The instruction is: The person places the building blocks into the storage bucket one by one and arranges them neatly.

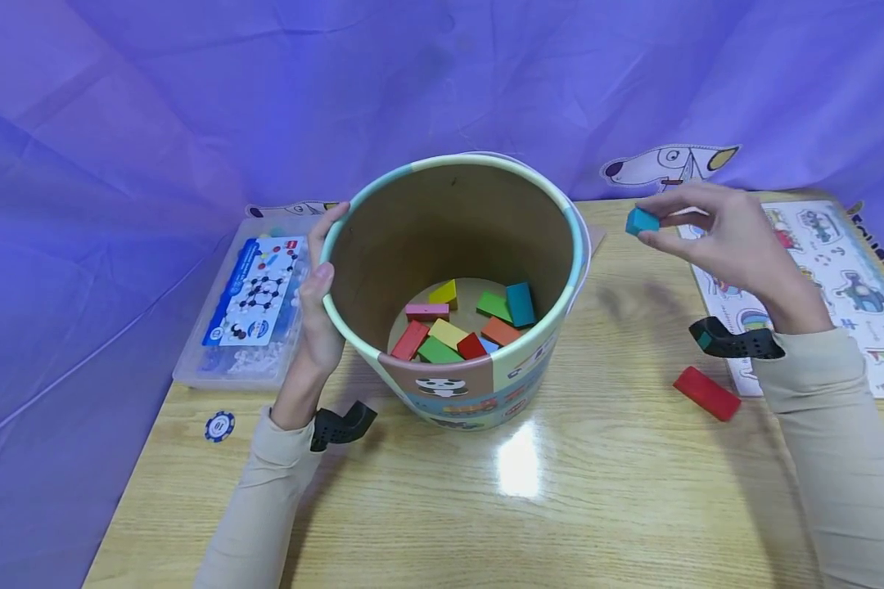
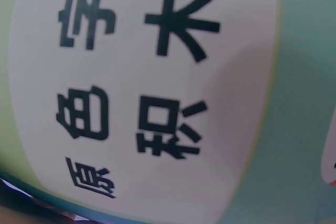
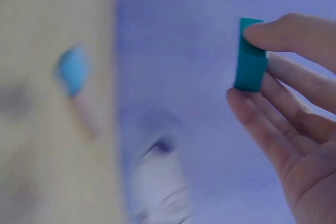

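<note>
In the head view a large round bucket point(image 1: 442, 384) with printed animal pictures stands on the table, its mouth facing me. Several colored wooden blocks point(image 1: 449, 331) lie on its bottom. My left hand point(image 1: 317, 307) grips the bucket's left rim, fingertips and thumb at the edge. The left wrist view is filled by the bucket's side point(image 2: 236, 77) with large dark characters. To the right of the bucket, my right hand point(image 1: 729, 237) holds a teal block point(image 1: 642, 221) up above the table. Seen from the right wrist, the same block point(image 3: 251, 66) is pinched between thumb and fingertips.
A red block point(image 1: 707, 393) lies on the table below my right wrist. Under the right hand's side is a picture board point(image 1: 862, 286). A clear plastic case point(image 1: 243, 303) sits left of the bucket, with a blue poker chip point(image 1: 219, 426) in front. A purple curtain point(image 1: 412, 74) hangs behind.
</note>
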`<action>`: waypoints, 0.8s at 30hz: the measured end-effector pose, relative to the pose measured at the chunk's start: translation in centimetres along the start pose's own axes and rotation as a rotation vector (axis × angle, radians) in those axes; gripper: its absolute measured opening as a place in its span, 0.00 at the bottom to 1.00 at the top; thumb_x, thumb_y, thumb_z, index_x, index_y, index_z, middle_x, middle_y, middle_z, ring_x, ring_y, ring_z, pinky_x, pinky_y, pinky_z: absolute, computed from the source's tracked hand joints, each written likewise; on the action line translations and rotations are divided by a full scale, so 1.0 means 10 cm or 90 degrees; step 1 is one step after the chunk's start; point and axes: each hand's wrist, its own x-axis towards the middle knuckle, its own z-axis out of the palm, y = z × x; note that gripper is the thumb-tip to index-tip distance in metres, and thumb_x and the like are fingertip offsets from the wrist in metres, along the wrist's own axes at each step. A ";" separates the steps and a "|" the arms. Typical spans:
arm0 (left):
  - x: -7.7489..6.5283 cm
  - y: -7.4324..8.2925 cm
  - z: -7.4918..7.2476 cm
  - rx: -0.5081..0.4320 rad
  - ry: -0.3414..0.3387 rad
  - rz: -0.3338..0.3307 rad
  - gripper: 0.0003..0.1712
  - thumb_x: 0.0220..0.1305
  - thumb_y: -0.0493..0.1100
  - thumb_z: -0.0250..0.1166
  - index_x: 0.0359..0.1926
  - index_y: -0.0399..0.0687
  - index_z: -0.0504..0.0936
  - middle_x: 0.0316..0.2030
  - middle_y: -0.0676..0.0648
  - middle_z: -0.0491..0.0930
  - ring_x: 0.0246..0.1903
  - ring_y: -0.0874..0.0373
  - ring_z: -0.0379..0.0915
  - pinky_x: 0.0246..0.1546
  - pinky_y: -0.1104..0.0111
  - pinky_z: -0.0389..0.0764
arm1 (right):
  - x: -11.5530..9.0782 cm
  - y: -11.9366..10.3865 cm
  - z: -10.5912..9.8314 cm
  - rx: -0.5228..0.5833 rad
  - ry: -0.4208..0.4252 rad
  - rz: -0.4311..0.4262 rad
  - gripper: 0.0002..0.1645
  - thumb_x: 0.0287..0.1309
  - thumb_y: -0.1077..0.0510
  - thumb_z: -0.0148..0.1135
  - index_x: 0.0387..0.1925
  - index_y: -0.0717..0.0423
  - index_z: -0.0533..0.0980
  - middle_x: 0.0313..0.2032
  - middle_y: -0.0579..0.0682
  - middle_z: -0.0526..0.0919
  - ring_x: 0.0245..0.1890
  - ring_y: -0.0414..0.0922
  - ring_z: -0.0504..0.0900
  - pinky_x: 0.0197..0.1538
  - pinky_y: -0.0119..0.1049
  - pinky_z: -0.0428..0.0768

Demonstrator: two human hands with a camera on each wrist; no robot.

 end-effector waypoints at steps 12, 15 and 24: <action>0.00 0.01 0.01 0.001 -0.007 -0.001 0.39 0.63 0.65 0.44 0.71 0.53 0.56 0.67 0.38 0.58 0.66 0.38 0.54 0.63 0.47 0.65 | 0.09 -1.25 0.19 0.153 0.013 -0.323 0.26 0.39 0.82 0.68 0.46 0.70 0.81 0.43 0.56 0.83 0.42 0.44 0.83 0.51 0.31 0.81; 0.00 0.01 0.01 0.008 -0.008 -0.003 0.39 0.64 0.64 0.44 0.71 0.53 0.55 0.67 0.39 0.58 0.66 0.38 0.54 0.64 0.47 0.64 | 0.10 -1.34 0.28 0.163 0.002 -0.352 0.27 0.37 0.81 0.70 0.45 0.69 0.81 0.42 0.51 0.84 0.41 0.41 0.84 0.51 0.29 0.81; -0.01 0.01 0.00 0.017 -0.002 -0.006 0.40 0.63 0.66 0.45 0.71 0.53 0.55 0.67 0.40 0.58 0.66 0.39 0.53 0.64 0.46 0.63 | 0.11 -1.48 0.36 0.110 -0.022 -0.390 0.25 0.39 0.77 0.72 0.44 0.65 0.82 0.41 0.52 0.84 0.41 0.38 0.85 0.52 0.30 0.80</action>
